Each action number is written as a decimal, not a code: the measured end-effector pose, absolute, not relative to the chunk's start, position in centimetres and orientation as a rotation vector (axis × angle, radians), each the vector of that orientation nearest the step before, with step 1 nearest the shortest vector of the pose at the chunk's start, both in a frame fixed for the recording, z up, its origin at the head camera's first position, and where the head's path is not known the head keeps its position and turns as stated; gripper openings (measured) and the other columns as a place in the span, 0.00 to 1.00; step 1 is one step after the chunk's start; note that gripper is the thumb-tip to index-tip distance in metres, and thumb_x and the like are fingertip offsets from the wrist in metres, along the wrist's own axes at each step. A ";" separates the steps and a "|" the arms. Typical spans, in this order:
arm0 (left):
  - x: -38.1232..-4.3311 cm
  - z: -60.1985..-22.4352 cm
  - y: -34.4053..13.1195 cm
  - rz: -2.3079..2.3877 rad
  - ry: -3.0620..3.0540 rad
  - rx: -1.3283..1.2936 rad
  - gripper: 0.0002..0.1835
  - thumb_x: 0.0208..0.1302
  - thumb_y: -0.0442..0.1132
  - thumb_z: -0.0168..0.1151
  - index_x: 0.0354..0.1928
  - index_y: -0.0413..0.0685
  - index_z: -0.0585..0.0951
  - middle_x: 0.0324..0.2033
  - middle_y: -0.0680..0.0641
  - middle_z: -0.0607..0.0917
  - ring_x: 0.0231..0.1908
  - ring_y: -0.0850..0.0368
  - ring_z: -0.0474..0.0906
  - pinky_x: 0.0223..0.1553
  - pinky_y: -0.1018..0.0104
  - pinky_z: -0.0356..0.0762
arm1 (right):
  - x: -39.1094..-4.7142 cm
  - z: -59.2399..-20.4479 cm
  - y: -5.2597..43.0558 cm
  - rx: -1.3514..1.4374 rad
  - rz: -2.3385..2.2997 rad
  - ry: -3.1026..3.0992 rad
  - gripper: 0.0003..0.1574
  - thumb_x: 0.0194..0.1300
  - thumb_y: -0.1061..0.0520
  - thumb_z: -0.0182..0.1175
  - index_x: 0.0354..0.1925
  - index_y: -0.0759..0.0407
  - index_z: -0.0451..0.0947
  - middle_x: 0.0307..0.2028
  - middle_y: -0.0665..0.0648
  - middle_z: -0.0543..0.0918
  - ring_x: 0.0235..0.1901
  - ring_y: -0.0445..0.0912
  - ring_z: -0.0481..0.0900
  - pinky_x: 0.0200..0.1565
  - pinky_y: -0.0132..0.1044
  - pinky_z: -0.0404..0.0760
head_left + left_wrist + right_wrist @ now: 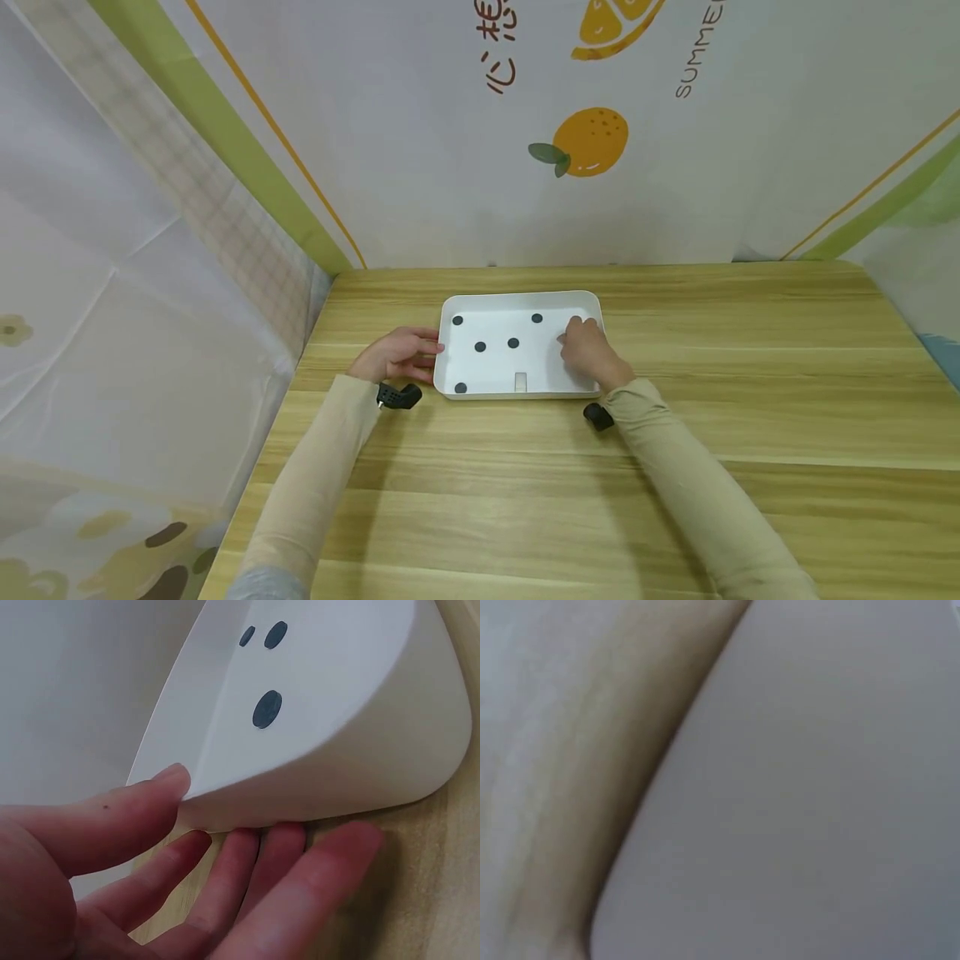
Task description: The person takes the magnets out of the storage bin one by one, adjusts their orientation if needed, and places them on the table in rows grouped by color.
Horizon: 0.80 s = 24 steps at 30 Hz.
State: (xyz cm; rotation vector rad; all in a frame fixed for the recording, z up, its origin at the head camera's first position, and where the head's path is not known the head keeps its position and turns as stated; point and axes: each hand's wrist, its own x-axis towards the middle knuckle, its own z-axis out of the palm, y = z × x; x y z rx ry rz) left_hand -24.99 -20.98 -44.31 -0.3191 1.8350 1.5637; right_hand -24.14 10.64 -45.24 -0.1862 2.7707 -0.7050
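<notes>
A shallow white tray (495,371) sits on the wooden table, with several black round discs (513,342) spread over its floor. At the tray's left end my left hand (401,354) holds the wall: the thumb is at the rim and the fingers lie against the outer side, as the left wrist view shows. My right hand (590,348) reaches over the right wall, fingers curled and pointing down close over the tray floor. A small dark spot shows at its fingertips, and I cannot tell whether it is a disc. The right wrist view has only the pale tray wall (780,787), close and blurred.
A small greyish rectangle (521,382) shows at the tray's front wall. The wooden table (480,492) extends to both sides and in front. Behind it hangs a white printed cloth (420,167), with another cloth (150,292) at the left.
</notes>
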 end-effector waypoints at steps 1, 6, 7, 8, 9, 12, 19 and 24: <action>-25.0 -44.3 -21.0 1.562 1.838 -0.321 0.32 0.71 0.33 0.52 0.73 0.39 0.55 0.64 0.36 0.69 0.62 0.40 0.70 0.45 0.52 0.83 | -24.2 -45.2 10.7 -0.194 -0.699 2.771 0.15 0.65 0.64 0.50 0.46 0.77 0.68 0.43 0.73 0.74 0.46 0.60 0.71 0.53 0.51 0.75; -25.0 -44.4 -20.9 1.565 1.849 -0.339 0.31 0.70 0.33 0.53 0.72 0.39 0.57 0.62 0.35 0.70 0.60 0.41 0.71 0.40 0.54 0.84 | -24.7 -45.2 10.7 -0.200 -0.689 2.756 0.16 0.69 0.60 0.50 0.44 0.76 0.70 0.39 0.71 0.76 0.41 0.57 0.73 0.50 0.49 0.76; -25.0 -44.4 -20.8 1.565 1.852 -0.339 0.31 0.70 0.33 0.53 0.72 0.38 0.57 0.62 0.35 0.70 0.60 0.40 0.72 0.40 0.54 0.84 | -24.8 -45.2 10.7 -0.199 -0.686 2.753 0.17 0.69 0.60 0.50 0.44 0.76 0.70 0.39 0.70 0.77 0.40 0.57 0.73 0.49 0.49 0.77; -25.0 -44.4 -20.8 1.567 1.852 -0.343 0.31 0.70 0.32 0.53 0.72 0.38 0.57 0.62 0.35 0.70 0.60 0.41 0.72 0.40 0.54 0.85 | -24.9 -45.3 10.7 -0.194 -0.683 2.751 0.17 0.70 0.59 0.50 0.45 0.76 0.70 0.39 0.70 0.77 0.40 0.56 0.73 0.48 0.48 0.77; -25.0 -44.4 -20.8 1.567 1.854 -0.342 0.31 0.70 0.32 0.53 0.72 0.38 0.57 0.62 0.34 0.70 0.60 0.40 0.72 0.40 0.54 0.85 | -25.0 -45.3 10.7 -0.193 -0.677 2.751 0.17 0.69 0.59 0.50 0.45 0.76 0.70 0.39 0.70 0.77 0.39 0.56 0.73 0.47 0.47 0.77; -25.0 -44.4 -20.8 1.576 1.844 -0.353 0.31 0.70 0.32 0.53 0.72 0.39 0.57 0.63 0.34 0.70 0.59 0.41 0.72 0.43 0.53 0.84 | -25.1 -45.5 10.8 -0.200 -0.667 2.753 0.17 0.66 0.61 0.51 0.46 0.76 0.70 0.39 0.69 0.77 0.38 0.54 0.72 0.44 0.45 0.77; -25.0 -44.2 -20.7 1.578 1.847 -0.332 0.31 0.71 0.32 0.51 0.73 0.38 0.56 0.63 0.34 0.69 0.55 0.43 0.74 0.42 0.56 0.84 | -25.1 -45.5 11.1 -0.225 -0.699 2.771 0.19 0.58 0.64 0.53 0.46 0.77 0.71 0.38 0.69 0.77 0.36 0.54 0.72 0.43 0.44 0.77; -25.0 -44.4 -20.8 1.588 1.851 -0.331 0.30 0.71 0.32 0.52 0.72 0.38 0.57 0.61 0.36 0.71 0.52 0.46 0.76 0.38 0.59 0.84 | -25.0 -45.4 11.1 -0.233 -0.714 2.762 0.22 0.57 0.65 0.53 0.48 0.78 0.72 0.41 0.71 0.77 0.41 0.56 0.73 0.46 0.45 0.76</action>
